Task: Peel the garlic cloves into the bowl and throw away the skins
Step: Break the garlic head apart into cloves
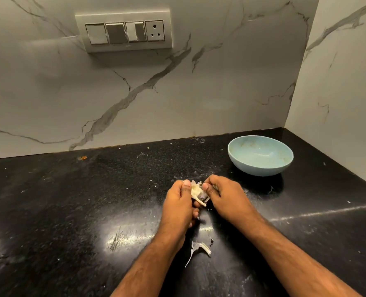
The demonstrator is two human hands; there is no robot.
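— Hands, item one?
— Left hand (179,198): fingers curled round a garlic clove (197,192), thumb pressed on top. Right hand (222,195): thumb and fingers pinching the clove's loose skin from the other side. Both held just above the black table (70,200).
— Around them?
— Peeled skin (200,248) lying on the table, nearer me, between the forearms. Pale blue bowl (260,155) beyond the right hand, near the corner; contents not discernible. Marble wall behind, switch panel (124,31) mounted on it.
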